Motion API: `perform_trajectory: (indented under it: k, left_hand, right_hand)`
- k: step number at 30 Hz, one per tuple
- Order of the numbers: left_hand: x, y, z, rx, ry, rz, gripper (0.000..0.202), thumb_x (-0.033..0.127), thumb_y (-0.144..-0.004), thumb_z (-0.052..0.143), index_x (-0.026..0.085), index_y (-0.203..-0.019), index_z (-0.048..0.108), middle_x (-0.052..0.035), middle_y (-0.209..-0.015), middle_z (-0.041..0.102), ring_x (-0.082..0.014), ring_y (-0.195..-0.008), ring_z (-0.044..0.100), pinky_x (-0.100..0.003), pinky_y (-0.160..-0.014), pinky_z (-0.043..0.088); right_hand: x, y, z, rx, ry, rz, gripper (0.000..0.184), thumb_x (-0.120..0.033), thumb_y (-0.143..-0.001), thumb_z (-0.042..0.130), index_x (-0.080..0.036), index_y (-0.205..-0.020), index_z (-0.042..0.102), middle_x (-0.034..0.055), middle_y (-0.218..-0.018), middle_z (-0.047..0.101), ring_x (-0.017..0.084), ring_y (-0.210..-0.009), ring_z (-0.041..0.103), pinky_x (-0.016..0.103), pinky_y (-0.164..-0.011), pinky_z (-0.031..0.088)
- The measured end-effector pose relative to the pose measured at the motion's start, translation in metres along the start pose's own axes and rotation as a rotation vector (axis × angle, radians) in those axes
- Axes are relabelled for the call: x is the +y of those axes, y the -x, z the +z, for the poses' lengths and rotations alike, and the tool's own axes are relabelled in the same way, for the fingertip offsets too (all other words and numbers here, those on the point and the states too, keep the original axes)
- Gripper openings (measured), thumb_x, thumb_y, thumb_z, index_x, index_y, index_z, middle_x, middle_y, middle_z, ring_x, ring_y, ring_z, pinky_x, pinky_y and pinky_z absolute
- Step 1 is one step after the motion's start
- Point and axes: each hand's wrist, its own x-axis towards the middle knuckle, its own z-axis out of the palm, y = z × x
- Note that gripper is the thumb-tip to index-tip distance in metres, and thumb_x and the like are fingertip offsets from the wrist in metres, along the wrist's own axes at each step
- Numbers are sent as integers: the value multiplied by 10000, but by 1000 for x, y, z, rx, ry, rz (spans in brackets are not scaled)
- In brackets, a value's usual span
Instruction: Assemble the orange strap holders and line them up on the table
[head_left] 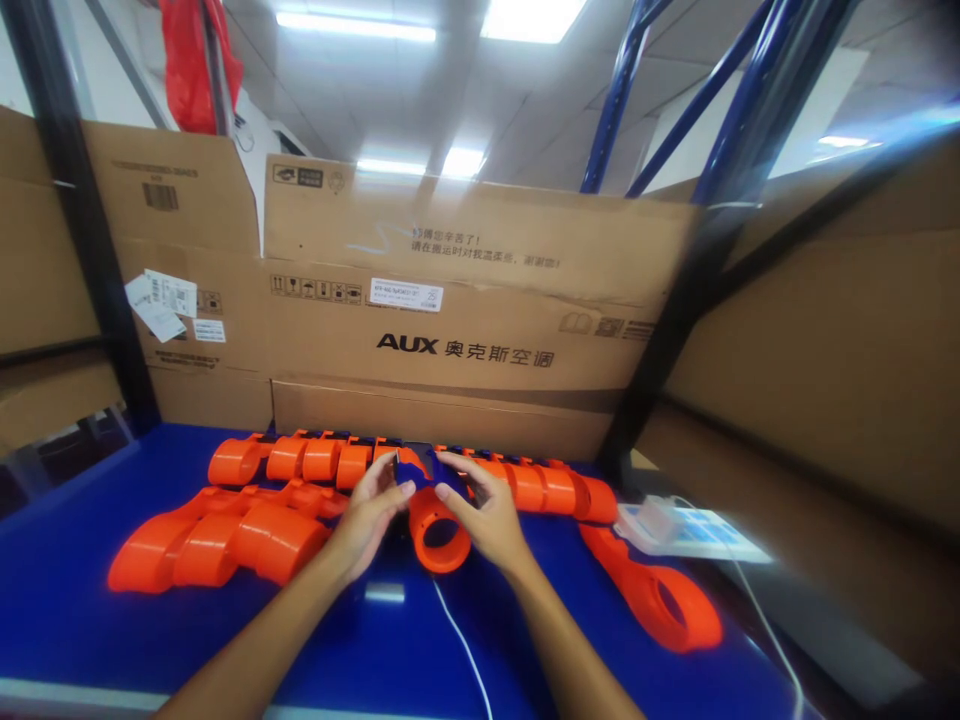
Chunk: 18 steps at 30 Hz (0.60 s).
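Gripping the blue-and-orange piece (424, 506) from both sides, hands (375, 512) (486, 512) half-curled.

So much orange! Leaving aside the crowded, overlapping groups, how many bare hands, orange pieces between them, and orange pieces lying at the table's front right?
Bare hands, left hand and right hand: 2
Held glossy orange ring piece: 1
Loose orange ring piece at the front right of the blue table: 1
Total: 4
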Motion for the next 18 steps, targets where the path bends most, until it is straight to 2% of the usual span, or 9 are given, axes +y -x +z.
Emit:
perform_trajectory:
  k: [12,18]
  left_hand:
    - [0,4,1,0,-27,2,489,214,-640,870,222,-1095,690,-68,-1133,693,-233,-1072,640,-321,-905,509]
    - [2,4,1,-30,-23,22,454,205,-679,848,227,-1105,693,-64,-1153,689,-226,-1106,622,-311,-929,501]
  right_hand:
    - [3,2,2,-43,-9,41,424,-390,-837,728,-258,-1237,679,85,-1204,720,286,-1111,671,483,-1009,512]
    - [3,2,2,-79,-45,67,426,-383,-850,720,-260,-1253,660,91,-1232,704,291,-1146,653,502,-1024,501]
